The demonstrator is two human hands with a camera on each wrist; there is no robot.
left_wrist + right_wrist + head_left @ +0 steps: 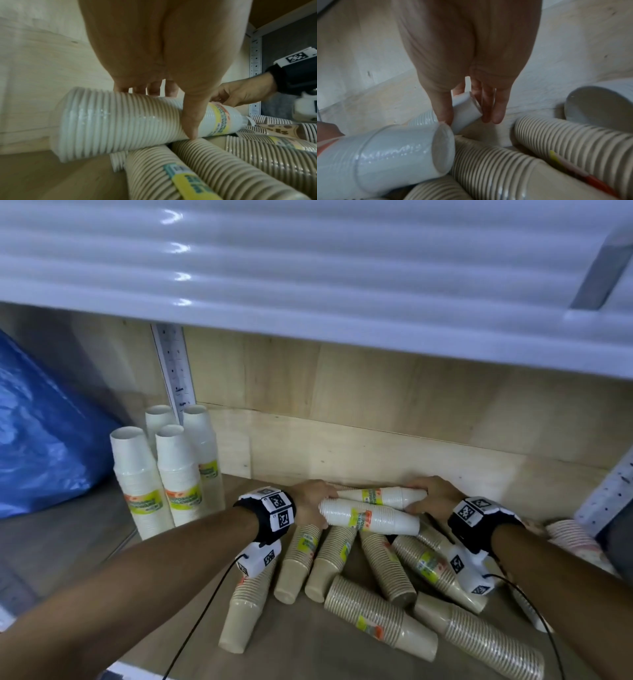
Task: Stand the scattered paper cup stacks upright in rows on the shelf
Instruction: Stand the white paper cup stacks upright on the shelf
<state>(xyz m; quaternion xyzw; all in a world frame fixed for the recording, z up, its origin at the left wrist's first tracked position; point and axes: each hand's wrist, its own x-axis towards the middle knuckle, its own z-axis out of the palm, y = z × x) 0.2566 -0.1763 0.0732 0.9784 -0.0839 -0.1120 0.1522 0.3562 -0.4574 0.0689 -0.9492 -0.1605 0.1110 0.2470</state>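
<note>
Together, two white cup stacks are grasped where they lie on their sides across the heap of brown cup stacks (346, 570) on the shelf (308, 655). The near white stack (370, 517) is gripped at its wide end by the left hand (310, 503), thumb laid across the rims. The far white stack (383, 496) is pinched at its narrow end by the right hand (433, 496). Four upright white stacks (161, 470) are set well apart, beyond the left hand.
</note>
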